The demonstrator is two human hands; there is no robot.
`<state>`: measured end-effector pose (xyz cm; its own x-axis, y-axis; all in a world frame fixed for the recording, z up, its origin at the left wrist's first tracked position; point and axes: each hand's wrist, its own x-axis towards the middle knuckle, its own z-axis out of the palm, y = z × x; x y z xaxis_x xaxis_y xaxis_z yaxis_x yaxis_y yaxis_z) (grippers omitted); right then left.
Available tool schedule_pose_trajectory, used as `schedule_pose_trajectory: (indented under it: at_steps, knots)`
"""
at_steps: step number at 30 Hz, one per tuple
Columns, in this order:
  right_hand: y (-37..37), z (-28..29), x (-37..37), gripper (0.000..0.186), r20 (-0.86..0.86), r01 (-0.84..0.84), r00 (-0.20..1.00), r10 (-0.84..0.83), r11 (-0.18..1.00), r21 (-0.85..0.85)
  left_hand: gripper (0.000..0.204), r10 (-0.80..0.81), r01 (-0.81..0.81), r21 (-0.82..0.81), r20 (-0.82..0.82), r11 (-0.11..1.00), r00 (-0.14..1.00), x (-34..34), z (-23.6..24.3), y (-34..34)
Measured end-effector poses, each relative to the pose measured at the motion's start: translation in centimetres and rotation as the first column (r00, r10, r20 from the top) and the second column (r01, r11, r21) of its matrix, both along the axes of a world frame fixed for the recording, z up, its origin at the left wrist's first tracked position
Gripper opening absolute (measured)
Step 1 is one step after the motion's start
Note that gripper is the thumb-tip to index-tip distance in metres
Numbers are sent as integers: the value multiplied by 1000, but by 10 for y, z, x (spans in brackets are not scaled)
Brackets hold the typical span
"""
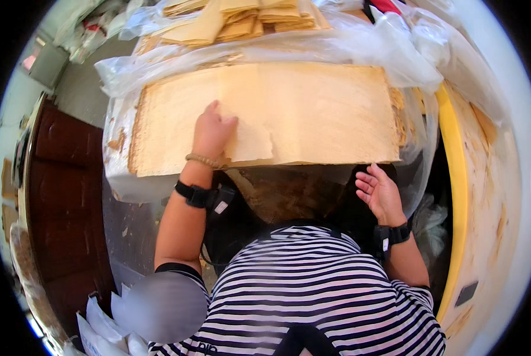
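A wide, pale wood veneer sheet (pixel 319 113) lies on a stack in front of me, its long near edge toward my body. My left hand (pixel 214 132) rests on the left part of it, palm down, thumb apart from the fingers. Beside that hand lies a smaller veneer piece (pixel 252 145) with a ragged right edge; the hand covers its left end. Just off the sheet's near right corner is my right hand (pixel 379 193), palm turned up, fingers loosely bent and holding nothing visible. Each wrist wears a black strap with a small device.
Cut veneer pieces (pixel 241 21) are piled at the back. Crumpled clear plastic sheeting (pixel 360 50) surrounds the stack. A dark brown wooden cabinet (pixel 67 196) stands at the left, a yellow-edged board (pixel 455 196) at the right. White bags (pixel 102 326) sit at the lower left.
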<state>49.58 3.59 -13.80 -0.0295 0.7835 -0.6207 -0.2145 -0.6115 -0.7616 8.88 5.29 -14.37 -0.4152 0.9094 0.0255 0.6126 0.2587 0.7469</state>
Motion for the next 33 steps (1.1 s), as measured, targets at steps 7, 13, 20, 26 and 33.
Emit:
schedule_pose_trajectory:
  at_steps: [7,13,20,26,33]
  knots:
    - [2,16,8,37,30,79,996,-83,988,132,71,-76,75,29,29,997,997,13,6,-5]
    - [-5,12,-2,44,-262,-277,928,264,961,-16,65,-24,25,9,-146,1000,989,22,4,-7]
    - [-5,13,-30,45,-288,-355,896,338,935,-9,46,-13,-118,-145,-681,982,733,52,25,-14]
    - [-10,6,-37,44,-373,-386,847,379,921,58,33,-72,372,192,-803,908,592,36,-1,-11]
    - [-7,0,-51,38,-414,-318,854,316,946,67,34,-190,447,160,-745,880,640,34,-6,-4]
